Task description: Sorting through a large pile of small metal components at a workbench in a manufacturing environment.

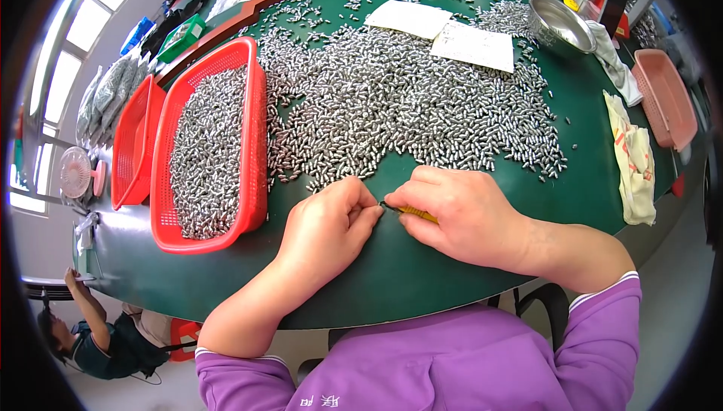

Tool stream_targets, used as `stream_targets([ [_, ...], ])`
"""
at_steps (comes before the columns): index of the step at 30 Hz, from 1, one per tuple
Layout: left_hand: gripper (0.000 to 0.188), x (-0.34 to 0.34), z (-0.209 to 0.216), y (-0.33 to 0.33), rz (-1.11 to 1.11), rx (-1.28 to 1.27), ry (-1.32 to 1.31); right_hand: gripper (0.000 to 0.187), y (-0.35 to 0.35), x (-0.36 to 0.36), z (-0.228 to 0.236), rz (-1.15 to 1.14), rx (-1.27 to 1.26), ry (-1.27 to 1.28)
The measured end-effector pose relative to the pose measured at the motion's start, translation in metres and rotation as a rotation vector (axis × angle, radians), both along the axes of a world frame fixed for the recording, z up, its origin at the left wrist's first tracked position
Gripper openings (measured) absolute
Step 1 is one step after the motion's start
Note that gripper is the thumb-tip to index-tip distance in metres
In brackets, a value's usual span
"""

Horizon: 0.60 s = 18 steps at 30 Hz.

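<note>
My right hand [471, 215] is closed around a slim tool with a yellow handle [420, 214] and a dark tip that points left. Close beside it, the thumb and fingers of my left hand [324, 224] are pinched together at that tip. Whatever sits between the left fingertips is hidden or too small to make out. Just beyond both hands spreads a broad heap of small, silvery, elongated metal parts [429, 110]. To the left of my left hand stands a red plastic basket [256, 162] holding many of the same parts.
The green tabletop [361, 290] has a raised wooden edge [248, 16] at the back. Papers [474, 46] lie on the heap. A metal bowl [561, 23], a pale cloth [633, 159] and a pink basket [664, 98] are at right. Another person [105, 339] sits at lower left.
</note>
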State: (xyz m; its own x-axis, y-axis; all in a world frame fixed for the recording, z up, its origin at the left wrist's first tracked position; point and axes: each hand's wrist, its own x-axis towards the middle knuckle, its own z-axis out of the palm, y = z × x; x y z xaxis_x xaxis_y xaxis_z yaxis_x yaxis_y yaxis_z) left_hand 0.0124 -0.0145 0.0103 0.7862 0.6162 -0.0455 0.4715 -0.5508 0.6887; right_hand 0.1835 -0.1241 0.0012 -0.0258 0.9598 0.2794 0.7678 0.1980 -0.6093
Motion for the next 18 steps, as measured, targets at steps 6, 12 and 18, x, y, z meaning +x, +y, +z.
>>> stream_targets([
  [6,0.012,-0.0001,-0.0020,-0.0003,-0.005,0.018,-0.001,0.017,0.0021,0.0036,-0.0019,0.033,-0.005,-0.059],
  [12,0.012,0.0002,-0.0015,-0.0007,-0.003,0.024,0.017,0.018,0.0037,0.0036,0.0026,0.027,-0.070,-0.048],
  [18,0.013,-0.0001,-0.0010,-0.0010,0.006,-0.001,-0.005,0.013,0.0002,-0.0011,-0.0018,0.005,-0.021,0.000],
])
